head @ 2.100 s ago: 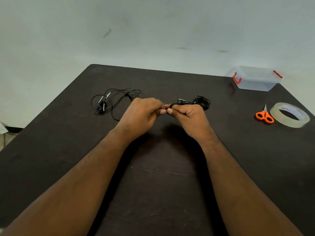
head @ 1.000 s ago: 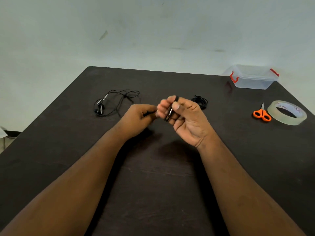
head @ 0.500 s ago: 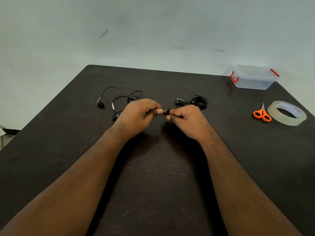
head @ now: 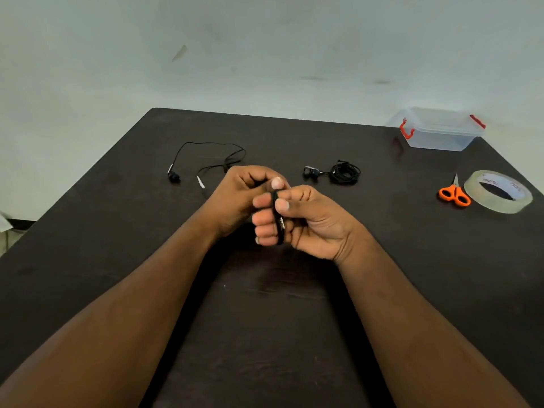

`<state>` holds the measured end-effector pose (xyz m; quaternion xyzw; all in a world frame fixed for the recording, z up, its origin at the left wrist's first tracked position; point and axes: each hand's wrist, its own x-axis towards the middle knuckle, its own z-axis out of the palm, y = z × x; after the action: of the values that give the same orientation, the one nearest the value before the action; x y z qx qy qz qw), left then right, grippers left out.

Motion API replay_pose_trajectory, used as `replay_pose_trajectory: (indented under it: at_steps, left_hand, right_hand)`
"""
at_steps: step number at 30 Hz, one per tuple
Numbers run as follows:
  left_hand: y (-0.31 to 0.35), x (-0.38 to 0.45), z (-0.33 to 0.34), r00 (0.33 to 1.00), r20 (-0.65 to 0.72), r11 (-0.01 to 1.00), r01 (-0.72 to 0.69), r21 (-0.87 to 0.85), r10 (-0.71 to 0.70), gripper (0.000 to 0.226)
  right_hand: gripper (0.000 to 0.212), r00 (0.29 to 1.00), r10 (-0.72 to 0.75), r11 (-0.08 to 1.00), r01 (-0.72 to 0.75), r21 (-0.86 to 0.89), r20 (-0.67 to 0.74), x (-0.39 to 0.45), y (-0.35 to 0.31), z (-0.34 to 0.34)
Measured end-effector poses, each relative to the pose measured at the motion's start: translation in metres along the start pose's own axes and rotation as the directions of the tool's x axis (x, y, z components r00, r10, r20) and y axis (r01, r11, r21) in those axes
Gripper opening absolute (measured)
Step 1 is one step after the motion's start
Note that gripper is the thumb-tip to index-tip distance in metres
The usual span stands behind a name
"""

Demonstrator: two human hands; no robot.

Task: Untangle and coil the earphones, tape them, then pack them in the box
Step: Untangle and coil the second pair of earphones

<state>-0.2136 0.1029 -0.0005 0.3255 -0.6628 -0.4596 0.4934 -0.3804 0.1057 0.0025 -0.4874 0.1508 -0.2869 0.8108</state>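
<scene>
So the black earphone cord (head: 278,219) was wound in loops around the fingers (head: 263,217) of the right hand (head: 306,219), with the thumb pressing down on the top of the coil and a bit of silver showing on the wrap. The left hand (head: 240,198) was curled up right beside it, pinching the cord near the top. The loose end trailed off behind to the left, earbud (head: 174,176) lying on the dark surface (head: 265,319). A second pair of earphones (head: 338,172) sat already bundled just past the hands. Off to the right were orange scissors (head: 454,194) touching a roll of clear tape (head: 499,195), and the clear box (head: 438,129) with red latches at the far corner.
</scene>
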Motion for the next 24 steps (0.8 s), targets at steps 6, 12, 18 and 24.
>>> replay_pose_trajectory:
  at_steps: [6,12,18,24]
  left_hand:
    - [-0.01,0.002,0.006,0.999,-0.029,0.954,0.045,0.298,-0.039,0.02]
    - [-0.011,0.001,0.006,0.991,0.118,0.792,-0.027,0.61,-0.056,0.013]
    - [0.004,0.006,0.0,0.963,0.216,0.488,-0.269,0.83,0.162,0.025]
    - [0.003,0.003,-0.022,0.931,0.044,0.508,-0.237,0.828,0.363,0.008]
  right_hand:
    - [0.023,0.87,-0.384,0.87,0.453,0.193,-0.31,0.011,-0.005,0.0]
    - [0.021,0.607,-0.663,0.748,0.515,-0.418,-0.438,0.016,0.003,-0.01]
    - [0.022,0.681,-0.718,0.261,0.076,-0.962,-0.141,0.01,0.004,-0.035]
    - [0.022,0.812,-0.569,0.271,0.034,-0.962,-0.131,0.014,0.007,-0.03]
